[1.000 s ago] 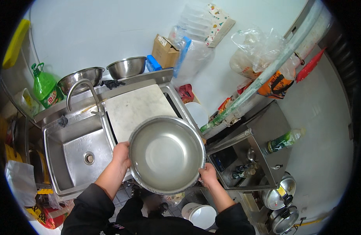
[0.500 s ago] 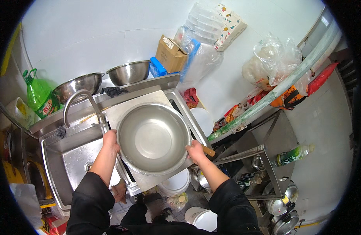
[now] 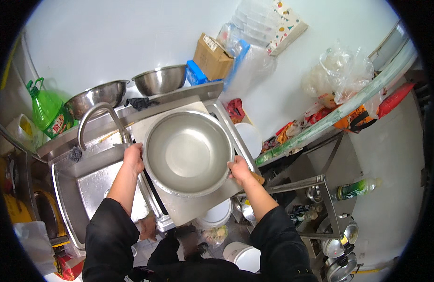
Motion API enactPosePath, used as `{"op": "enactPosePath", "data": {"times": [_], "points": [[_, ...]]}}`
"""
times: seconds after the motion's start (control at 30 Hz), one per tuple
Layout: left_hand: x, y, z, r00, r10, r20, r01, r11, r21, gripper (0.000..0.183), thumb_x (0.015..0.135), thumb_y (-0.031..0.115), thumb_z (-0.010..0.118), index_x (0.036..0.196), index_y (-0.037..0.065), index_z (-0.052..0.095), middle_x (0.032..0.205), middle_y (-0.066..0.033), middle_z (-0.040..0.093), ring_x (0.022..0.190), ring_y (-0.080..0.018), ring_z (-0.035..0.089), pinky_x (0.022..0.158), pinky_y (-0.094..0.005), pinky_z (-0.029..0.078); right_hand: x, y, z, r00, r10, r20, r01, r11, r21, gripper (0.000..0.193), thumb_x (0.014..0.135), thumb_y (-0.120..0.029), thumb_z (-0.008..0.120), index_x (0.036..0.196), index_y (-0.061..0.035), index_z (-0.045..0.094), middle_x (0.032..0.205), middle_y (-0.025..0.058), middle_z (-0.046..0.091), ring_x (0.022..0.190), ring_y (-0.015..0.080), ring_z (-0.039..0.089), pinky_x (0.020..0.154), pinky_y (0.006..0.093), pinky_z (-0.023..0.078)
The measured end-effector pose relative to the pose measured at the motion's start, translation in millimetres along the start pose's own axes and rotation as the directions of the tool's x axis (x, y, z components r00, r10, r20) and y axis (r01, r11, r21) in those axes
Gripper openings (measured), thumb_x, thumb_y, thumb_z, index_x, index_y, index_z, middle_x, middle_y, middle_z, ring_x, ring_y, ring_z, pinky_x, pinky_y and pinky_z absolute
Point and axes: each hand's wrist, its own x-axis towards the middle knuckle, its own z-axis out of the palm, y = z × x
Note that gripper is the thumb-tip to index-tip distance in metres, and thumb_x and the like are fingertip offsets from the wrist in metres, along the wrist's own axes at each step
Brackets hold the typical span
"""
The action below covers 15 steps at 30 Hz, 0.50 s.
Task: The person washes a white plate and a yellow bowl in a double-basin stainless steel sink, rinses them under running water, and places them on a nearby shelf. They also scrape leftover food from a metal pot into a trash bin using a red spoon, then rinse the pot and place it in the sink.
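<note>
**Both hands hold a large steel basin over the worktop**

The steel basin [image 3: 187, 152] is wide, round and shallow-sided, with a dull grey brushed inside that catches a soft shine on its flat bottom and a thin rolled rim all round. It is empty and looks dry. It sits level over the pale flat board [image 3: 193, 207] that covers the worktop to the right of the sink [image 3: 85, 188]; whether its bottom rests on the board or hangs just above it cannot be told.

The left hand [image 3: 133, 157] clasps the basin's left rim, fingers curled over the edge, the black-sleeved forearm running up from the near left across the sink's edge. The right hand [image 3: 239, 170] grasps the near right rim, thumb on top and fingers under, its forearm coming in from the near right. Both grips are clenched on the basin, on opposite sides of it.

The curved tap [image 3: 97, 117] stands just left of the basin, beyond the left hand. On the ledge at the far side two smaller steel bowls [image 3: 127, 87] sit next to each other, with a green bottle [image 3: 47, 110] to their left and a cardboard box [image 3: 212, 56] to their right. A white bucket [image 3: 216, 215] stands below the board's near edge.
</note>
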Motion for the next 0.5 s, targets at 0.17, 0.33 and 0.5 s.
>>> {"op": "enactPosePath", "data": {"times": [0.17, 0.33, 0.5], "points": [[-32.5, 4.1, -28.1, 0.981, -0.040, 0.189, 0.012, 0.989, 0.150, 0.020, 0.098, 0.024, 0.061, 0.079, 0.015, 0.058, 0.071, 0.0008, 0.055, 0.068, -0.0166, 0.051, 0.069, -0.0350, 0.043, -14.5, 13.0, 4.9, 0.995, -0.036, -0.089, 0.045, 0.993, 0.106, 0.022, 0.101, -0.023, 0.064, 0.105, -0.0022, 0.061, 0.083, 0.0044, 0.062, 0.065, 0.0146, 0.059, 0.049, 0.0314, 0.051], [-114.0, -32.6, -59.2, 0.979, 0.015, 0.204, -0.046, 0.987, 0.151, 0.026, 0.105, 0.030, 0.057, 0.112, 0.006, 0.065, 0.097, -0.0047, 0.070, 0.087, -0.0181, 0.065, 0.082, -0.0342, 0.052, -79.9, 96.9, -5.2, 0.985, -0.122, -0.123, 0.160, 0.914, 0.374, 0.030, 0.106, -0.031, 0.059, 0.105, -0.0008, 0.061, 0.085, 0.0066, 0.064, 0.070, 0.0165, 0.066, 0.064, 0.0319, 0.059], [-237.4, -90.1, -92.3, 0.907, -0.169, 0.387, 0.075, 0.967, 0.245, 0.038, 0.105, 0.034, 0.054, 0.101, -0.002, 0.065, 0.081, -0.0140, 0.069, 0.066, -0.0225, 0.065, 0.061, -0.0331, 0.054, -168.4, 292.7, -6.1, 0.944, 0.292, -0.151, -0.199, 0.874, 0.444, 0.019, 0.100, -0.019, 0.060, 0.094, -0.0016, 0.062, 0.075, 0.0090, 0.066, 0.056, 0.0181, 0.063, 0.052, 0.0319, 0.053]]}}
